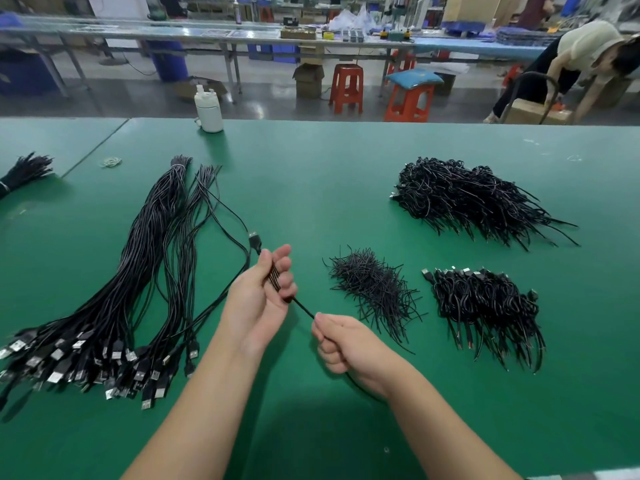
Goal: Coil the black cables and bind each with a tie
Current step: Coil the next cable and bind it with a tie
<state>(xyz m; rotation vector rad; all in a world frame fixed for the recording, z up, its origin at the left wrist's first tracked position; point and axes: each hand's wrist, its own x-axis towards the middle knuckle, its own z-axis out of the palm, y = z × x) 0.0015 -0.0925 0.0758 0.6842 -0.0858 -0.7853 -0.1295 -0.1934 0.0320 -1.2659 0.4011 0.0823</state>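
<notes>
Right hand (341,344) and left hand (261,292) grip a black cable (304,309), coils partly hidden.

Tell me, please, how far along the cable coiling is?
Done: two heaps of coiled cables on the right. In hand: the left hand holds a part-wound cable, the right hand pulling its tail. Left: the long uncoiled bundle and loose ties.
</notes>
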